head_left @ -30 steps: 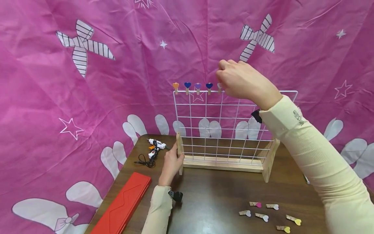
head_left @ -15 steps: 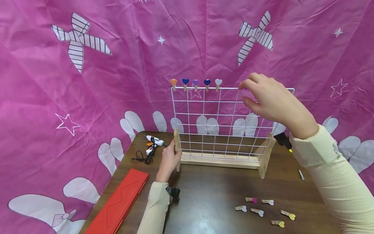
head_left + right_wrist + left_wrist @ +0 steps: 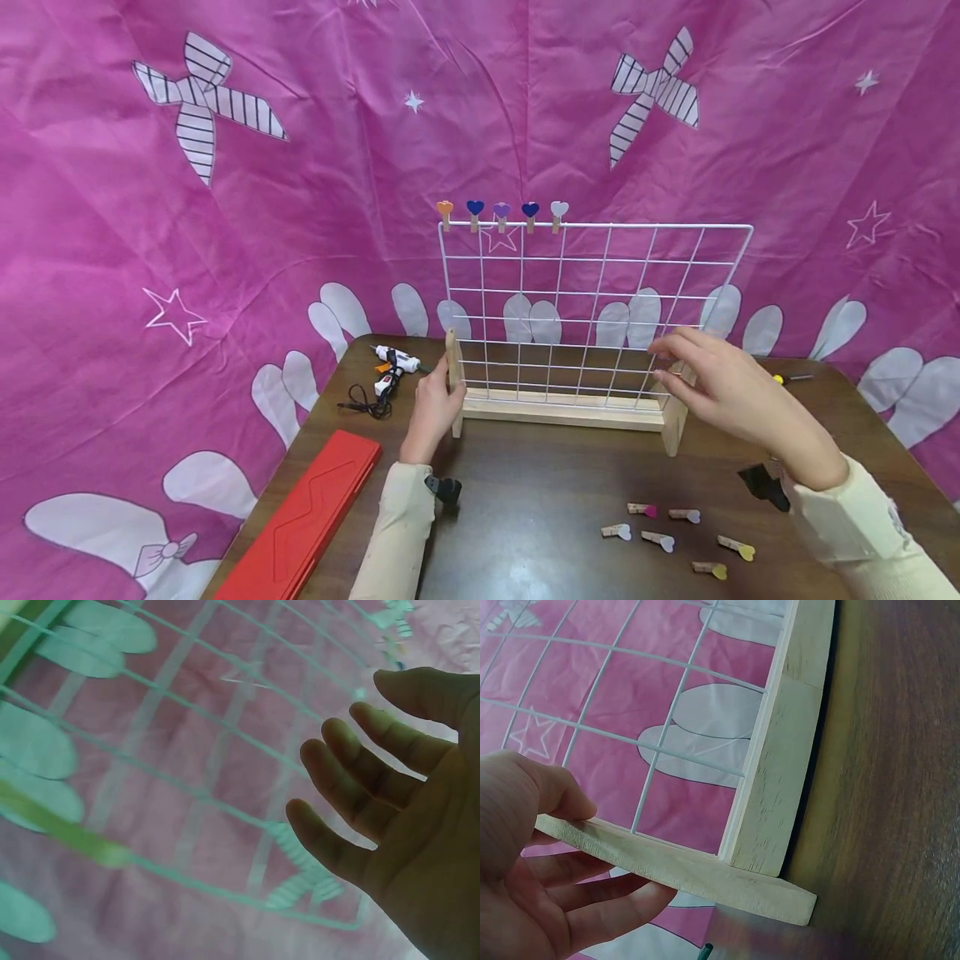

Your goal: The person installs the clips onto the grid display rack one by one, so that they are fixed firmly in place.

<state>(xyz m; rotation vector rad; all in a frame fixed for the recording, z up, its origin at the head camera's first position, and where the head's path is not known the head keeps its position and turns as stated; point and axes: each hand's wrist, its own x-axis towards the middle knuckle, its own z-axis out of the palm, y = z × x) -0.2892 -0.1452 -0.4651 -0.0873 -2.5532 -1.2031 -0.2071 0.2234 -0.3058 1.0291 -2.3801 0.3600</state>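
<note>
A white wire grid (image 3: 652, 225) stands upright in a wooden stand (image 3: 562, 411) on the table. My left hand (image 3: 435, 410) grips the stand's left end piece (image 3: 682, 864), thumb on one face and fingers on the other. Heart-topped clothespins sit along the left half of the grid's top wire: orange (image 3: 446, 210), blue, purple, blue and white (image 3: 558, 210). With nothing held, my right hand (image 3: 723, 392) hovers in front of the grid's lower right, fingers spread loosely in the right wrist view. It hides part of the stand's right end piece (image 3: 672, 421).
Several more heart clothespins lie at the front right of the table, among them a pink one (image 3: 643, 510) and a yellow one (image 3: 737, 547). A glue gun (image 3: 401, 360) with a black cord rests at back left. A long red case (image 3: 300, 521) lies along the left edge.
My right hand has released the white heart clothespin on the top wire, then moved right and down, its fingers loosening. My left hand keeps its grip on the stand.
</note>
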